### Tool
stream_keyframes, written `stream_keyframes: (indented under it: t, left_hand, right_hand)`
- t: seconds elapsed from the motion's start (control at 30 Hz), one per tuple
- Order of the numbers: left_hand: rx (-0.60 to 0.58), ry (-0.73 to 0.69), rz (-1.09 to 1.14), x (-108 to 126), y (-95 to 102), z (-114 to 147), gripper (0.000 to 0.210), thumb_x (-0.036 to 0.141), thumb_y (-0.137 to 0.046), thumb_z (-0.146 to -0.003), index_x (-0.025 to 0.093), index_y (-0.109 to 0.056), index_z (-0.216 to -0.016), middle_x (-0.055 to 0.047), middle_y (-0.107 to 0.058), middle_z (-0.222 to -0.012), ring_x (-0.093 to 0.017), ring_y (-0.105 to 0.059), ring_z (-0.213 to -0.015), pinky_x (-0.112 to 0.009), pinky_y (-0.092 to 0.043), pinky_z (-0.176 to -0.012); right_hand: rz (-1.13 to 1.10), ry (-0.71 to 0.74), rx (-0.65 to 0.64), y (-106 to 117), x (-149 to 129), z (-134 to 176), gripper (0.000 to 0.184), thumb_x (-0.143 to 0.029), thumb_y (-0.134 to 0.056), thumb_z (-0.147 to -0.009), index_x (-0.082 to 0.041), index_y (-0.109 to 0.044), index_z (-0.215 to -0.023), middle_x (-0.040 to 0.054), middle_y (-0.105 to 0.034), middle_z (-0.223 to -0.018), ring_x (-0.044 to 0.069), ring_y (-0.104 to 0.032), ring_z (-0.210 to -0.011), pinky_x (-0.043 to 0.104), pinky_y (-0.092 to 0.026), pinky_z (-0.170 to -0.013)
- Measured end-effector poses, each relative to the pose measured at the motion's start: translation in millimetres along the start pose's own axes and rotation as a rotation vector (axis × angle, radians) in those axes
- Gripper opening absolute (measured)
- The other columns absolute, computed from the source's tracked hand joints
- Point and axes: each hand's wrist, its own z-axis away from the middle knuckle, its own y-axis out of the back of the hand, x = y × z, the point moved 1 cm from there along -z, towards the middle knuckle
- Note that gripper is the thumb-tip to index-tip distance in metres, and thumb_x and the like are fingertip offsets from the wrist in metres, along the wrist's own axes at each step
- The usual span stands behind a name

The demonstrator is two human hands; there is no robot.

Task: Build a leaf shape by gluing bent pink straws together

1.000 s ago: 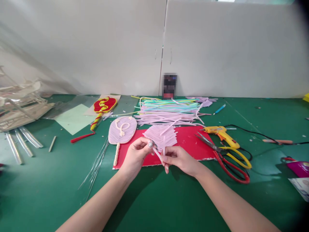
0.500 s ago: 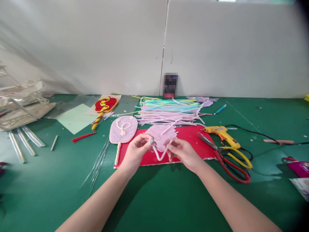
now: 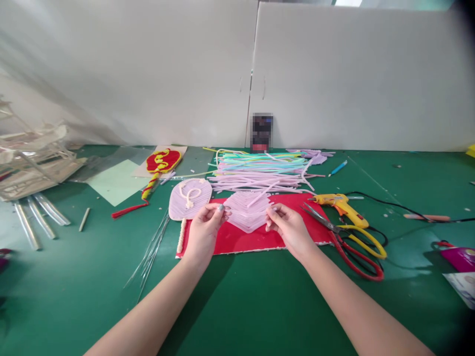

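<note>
My left hand [image 3: 210, 220] and my right hand [image 3: 285, 222] are both closed in a pinch, one at each side of a lilac panel [image 3: 248, 202] of V-shaped pipe cleaner rows. Between the fingertips a bent lilac pipe cleaner seems to run across the panel's lower part; it blends with the rows, so its outline is hard to follow. The panel lies on a red board [image 3: 230, 243], with a loose lilac piece on its upper right. Left of it sits a lilac pipe cleaner fan [image 3: 190, 200] with a cream curl and a cream handle.
Behind the board lies a pile of pipe cleaners [image 3: 260, 173]. Scissors [image 3: 356, 242] and a yellow glue gun [image 3: 343, 205] are on the right, near a blue pen [image 3: 338, 168]. Thin wires [image 3: 150, 257], a red-and-yellow fan [image 3: 163, 160] and glue sticks [image 3: 27, 230] are on the left.
My hands have moved slightly apart and up. The bent pipe cleaner, a clear V hanging below the panel before, now appears wider and overlaps the panel's lower rows.
</note>
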Motion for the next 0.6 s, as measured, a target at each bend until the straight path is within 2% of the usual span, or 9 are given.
stream_keyframes:
  t: [0.27, 0.4, 0.5, 0.6]
  left_hand:
    - [-0.039, -0.004, 0.037, -2.4, -1.3, 1.6, 0.033, 0.030, -0.086, -0.053, 0.016, -0.062, -0.072, 0.002, -0.067, -0.067, -0.010, -0.065, -0.068, -0.019, -0.051, -0.070]
    - [-0.161, 0.064, 0.017, -4.4, -2.0, 3.0, 0.034, 0.028, -0.086, -0.055, 0.016, -0.064, -0.078, 0.001, -0.068, -0.073, -0.010, -0.065, -0.069, -0.021, -0.051, -0.071]
    - [-0.311, 0.114, -0.051, -10.4, -2.5, 6.0, 0.034, 0.028, -0.084, -0.059, 0.015, -0.067, -0.086, -0.001, -0.068, -0.080, -0.012, -0.064, -0.074, -0.023, -0.051, -0.074]
    - [-0.387, 0.134, -0.104, -16.7, -2.7, 9.0, 0.026, 0.028, -0.083, -0.061, 0.014, -0.069, -0.077, -0.001, -0.067, -0.080, -0.012, -0.064, -0.072, -0.024, -0.052, -0.073]
  right_hand:
    - [-0.073, 0.037, 0.069, -1.7, -1.4, 1.5, 0.031, -0.040, -0.080, -0.062, -0.018, -0.060, -0.071, -0.0032, -0.059, -0.062, 0.008, -0.054, -0.052, 0.023, -0.052, -0.053]
    - [-0.074, 0.016, 0.051, -1.5, -4.5, 1.7, 0.032, -0.039, -0.082, -0.059, -0.017, -0.059, -0.068, -0.0035, -0.059, -0.060, 0.008, -0.053, -0.051, 0.023, -0.053, -0.049]
    - [-0.084, 0.020, 0.003, -2.2, -3.6, 2.3, 0.030, -0.038, -0.081, -0.061, -0.017, -0.061, -0.069, -0.0033, -0.059, -0.060, 0.008, -0.053, -0.053, 0.021, -0.052, -0.047]
    - [-0.073, 0.009, -0.042, -3.2, -1.1, 3.2, 0.028, -0.038, -0.080, -0.062, -0.017, -0.062, -0.069, -0.0026, -0.060, -0.061, 0.008, -0.054, -0.054, 0.021, -0.052, -0.047]
